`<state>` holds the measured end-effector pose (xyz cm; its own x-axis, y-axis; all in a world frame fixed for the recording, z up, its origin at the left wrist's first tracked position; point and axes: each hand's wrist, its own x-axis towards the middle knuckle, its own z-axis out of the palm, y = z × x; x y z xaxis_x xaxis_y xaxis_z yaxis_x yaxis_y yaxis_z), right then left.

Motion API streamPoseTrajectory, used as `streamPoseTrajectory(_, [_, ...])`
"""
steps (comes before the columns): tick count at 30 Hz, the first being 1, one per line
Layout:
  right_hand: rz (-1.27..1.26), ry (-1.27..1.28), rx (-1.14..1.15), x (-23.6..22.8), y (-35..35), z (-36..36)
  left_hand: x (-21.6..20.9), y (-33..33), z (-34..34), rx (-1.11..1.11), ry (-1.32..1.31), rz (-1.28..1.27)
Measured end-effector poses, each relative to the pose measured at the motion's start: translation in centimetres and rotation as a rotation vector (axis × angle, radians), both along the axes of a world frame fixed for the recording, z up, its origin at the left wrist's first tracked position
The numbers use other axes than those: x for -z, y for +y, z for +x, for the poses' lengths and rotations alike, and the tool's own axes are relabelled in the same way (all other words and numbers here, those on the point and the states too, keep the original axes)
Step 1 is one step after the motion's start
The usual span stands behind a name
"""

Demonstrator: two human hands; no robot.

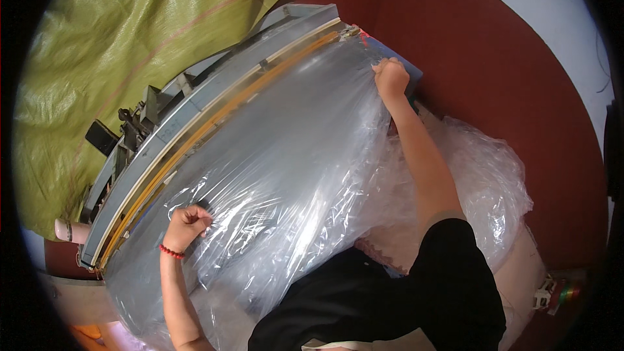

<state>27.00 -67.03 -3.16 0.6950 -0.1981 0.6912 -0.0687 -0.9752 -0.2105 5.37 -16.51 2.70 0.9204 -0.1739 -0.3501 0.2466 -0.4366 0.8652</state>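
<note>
Currently, clear film (279,211): lying across the middle of the frame, spreading from the grey machine frame (181,123) toward the person's black garment (370,299).
Right hand (392,79): upper right of centre, fingers curling tight into a fist, gripping the film's edge; folds are fanning down from it.
Left hand (186,226): lower left of centre, fingers curling in, thumb and index pressing together and apparently pinching film; the exact contact isn't showing clearly.
Progress, my read: midway. Film is already covering most of the area between the machine frame and the person. Creases are remaining between the hands, mainly lower centre, so flattening is looking unfinished.
Bunched film (491,211): sitting in a loose heap at right, not spread out; can't tell whether it's joining the main sheet.
Orange strip (237,96): running along the machine frame's near side, lower left to upper centre.
Count: two hands working, one spread of film, one heap, one machine frame, one red bead bracelet (172,252) circling the left wrist, one yellow-green woven sheet (117,58) filling the upper left.
</note>
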Motion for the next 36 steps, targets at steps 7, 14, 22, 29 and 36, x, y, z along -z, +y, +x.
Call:
streamPoseTrajectory(7, [0.146, 0.061, 0.090, 0.7, -0.9, 2.6, -1.7, 6.1, -5.3, -0.005, 0.106, 0.134])
streamPoseTrajectory(14, [0.088, 0.280, 0.009, -1.2, -0.9, 1.8, -4.2, 14.4, -11.5, -0.123, 0.016, 0.694])
streamPoseTrajectory(22, [0.352, 0.203, -0.174, 2.6, -6.9, 5.8, 1.5, 18.3, -11.6, -0.739, -0.211, 0.232])
streamPoseTrajectory(29, [0.831, 0.066, -0.471, 0.6, -10.8, 5.4, 5.8, 19.5, -10.0, -0.819, -0.642, 0.625])
streamPoseTrajectory(36, [1.011, -0.036, -0.551, -5.0, -12.3, 1.2, 4.6, 20.2, -10.0, -0.801, -0.586, 0.527])
